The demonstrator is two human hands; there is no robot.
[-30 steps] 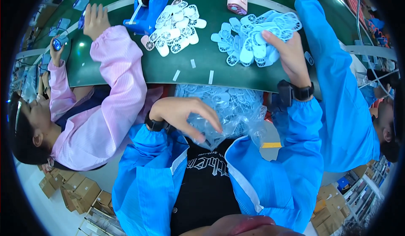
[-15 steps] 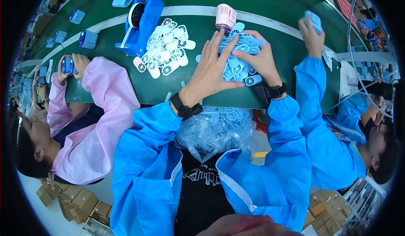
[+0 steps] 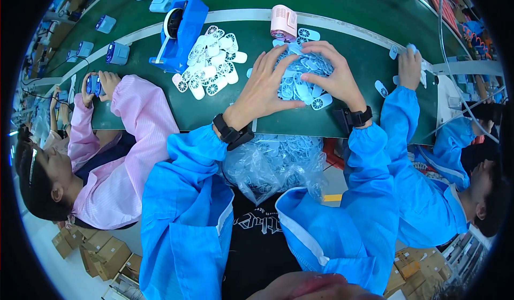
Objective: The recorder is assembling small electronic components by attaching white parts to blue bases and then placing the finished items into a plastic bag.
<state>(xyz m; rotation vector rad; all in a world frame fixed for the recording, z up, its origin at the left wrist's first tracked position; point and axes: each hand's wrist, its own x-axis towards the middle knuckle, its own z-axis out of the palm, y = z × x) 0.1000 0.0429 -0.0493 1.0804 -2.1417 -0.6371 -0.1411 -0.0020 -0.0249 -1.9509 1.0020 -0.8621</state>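
A heap of light-blue flat plastic covers (image 3: 304,80), each with a round spoked grille, lies on the green table in front of me. My left hand (image 3: 265,88) curves around the heap's left side, fingers spread, thumb along its near edge. On the other side my right hand (image 3: 336,77) arches over the heap with thumb and fingers apart, thumb tip at the covers. Neither hand grips a piece. Just beyond the heap stands a pink handheld fan-like device (image 3: 284,22). A single blue cover (image 3: 309,34) lies beside it.
White covers (image 3: 214,61) are piled to the left, next to a blue tape dispenser (image 3: 184,32). Below the table edge sits a clear bag (image 3: 273,166) of blue covers. A co-worker in pink holds a blue device (image 3: 93,85); another co-worker's hand (image 3: 410,69) is at the right.
The bunch of covers at my right hand now lies on the heap, and that hand has opened wider. The right co-worker's hand has come down toward the near side.
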